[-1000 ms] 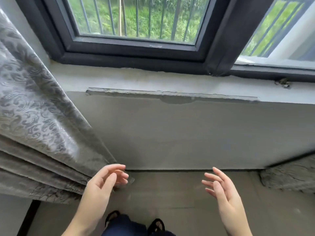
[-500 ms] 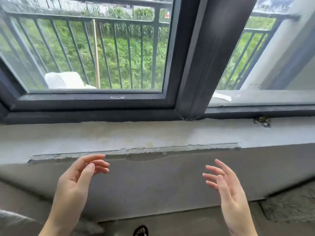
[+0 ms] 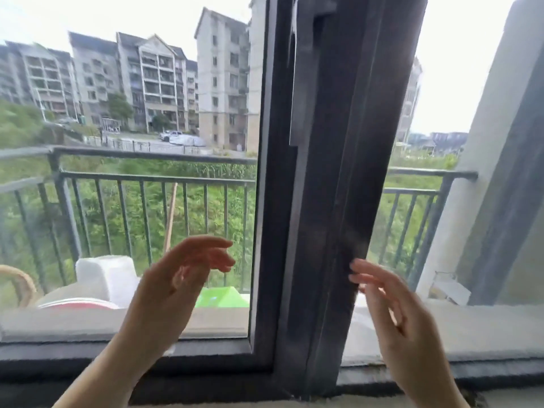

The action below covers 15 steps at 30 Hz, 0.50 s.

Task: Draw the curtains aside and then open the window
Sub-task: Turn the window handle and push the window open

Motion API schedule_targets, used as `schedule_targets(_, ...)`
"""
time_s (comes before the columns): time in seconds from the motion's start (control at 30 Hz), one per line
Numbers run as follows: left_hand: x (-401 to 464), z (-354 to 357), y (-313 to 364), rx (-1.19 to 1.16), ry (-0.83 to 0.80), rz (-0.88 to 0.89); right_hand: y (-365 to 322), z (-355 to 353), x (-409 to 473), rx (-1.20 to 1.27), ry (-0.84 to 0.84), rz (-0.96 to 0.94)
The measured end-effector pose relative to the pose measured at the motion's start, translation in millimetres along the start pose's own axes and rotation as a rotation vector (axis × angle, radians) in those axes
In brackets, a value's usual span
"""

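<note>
A dark-framed window fills the head view. Its central upright frame [image 3: 329, 178] runs top to bottom, with a long dark handle [image 3: 304, 72] on it near the top. A glass pane [image 3: 132, 172] lies to the left; the right side [image 3: 418, 142] looks out with no visible glass. My left hand [image 3: 176, 287] is raised before the left pane, fingers apart, holding nothing. Just right of the upright, my right hand [image 3: 394, 313] is also raised and empty, its fingertips near the frame's edge. No curtain is in view.
Outside, a black metal railing [image 3: 147, 178] runs across, with white and green objects [image 3: 223, 297] on the ledge behind the glass. A grey wall [image 3: 500, 172] stands at the right. Apartment blocks and greenery lie beyond.
The view has swung up from the floor and sill to the window. Both hands have risen with it, staying open. The grey curtain at the left has dropped out of view.
</note>
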<state>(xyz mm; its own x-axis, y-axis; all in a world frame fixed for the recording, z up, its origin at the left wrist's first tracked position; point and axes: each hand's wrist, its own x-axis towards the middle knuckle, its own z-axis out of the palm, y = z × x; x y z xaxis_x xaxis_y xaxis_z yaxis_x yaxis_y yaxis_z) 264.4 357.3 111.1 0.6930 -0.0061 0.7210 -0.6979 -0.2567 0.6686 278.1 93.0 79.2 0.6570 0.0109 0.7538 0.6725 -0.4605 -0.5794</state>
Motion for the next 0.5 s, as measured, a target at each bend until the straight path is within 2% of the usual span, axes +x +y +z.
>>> schedule_targets(0.17, 83, 15, 54, -0.08, 0.087, 0.168, -11, 21, 53, -0.18, 0.223, -0.324)
schedule_targets(0.3, 121, 40, 96, -0.169, -0.008, 0.078, -1, 54, 53, -0.216, 0.39, -0.372)
schedule_targets(0.4, 136, 56, 110, -0.263, -0.115, -0.045, 9, 71, 48, -0.307, 0.401, -0.429)
schedule_targets(0.5, 148, 61, 112, -0.36, -0.163, -0.097, 14, 75, 48, -0.394, 0.391, -0.462)
